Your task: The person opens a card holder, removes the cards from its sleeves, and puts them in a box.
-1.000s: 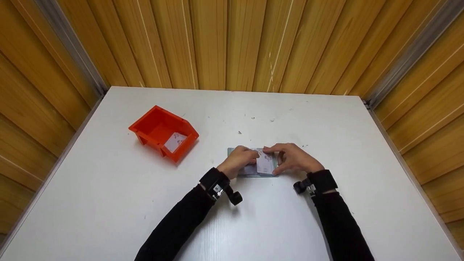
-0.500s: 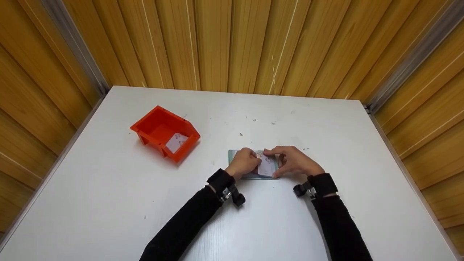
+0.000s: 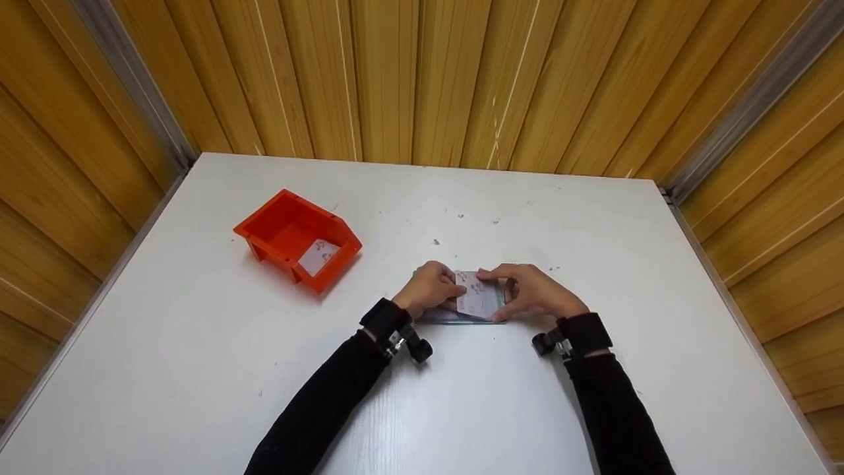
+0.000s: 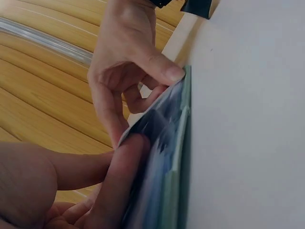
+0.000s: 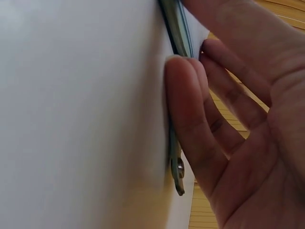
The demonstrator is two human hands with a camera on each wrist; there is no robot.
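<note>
A printed white card (image 3: 476,300) is tilted over a green card holder (image 3: 455,322) lying on the table. My left hand (image 3: 428,289) pinches the card's left edge between thumb and finger; in the left wrist view a finger of the left hand (image 4: 116,181) reaches under the raised edge. With its index finger at the far edge and its thumb at the near right corner, my right hand (image 3: 537,292) spans and holds the card. The right wrist view shows the holder's strap with a metal snap (image 5: 180,167) below the right thumb. The hands cover much of the holder.
An orange-red plastic bin (image 3: 290,227) stands at the back left of the white table (image 3: 461,402). Another printed card (image 3: 318,256) lies inside it near the front lip. Yellow wood-look panels (image 3: 409,79) wall in the back and sides.
My left hand moved right onto the card's left edge, then back left. The card has shifted left with it and its left side is tilted. The right hand has stayed nearly in place.
</note>
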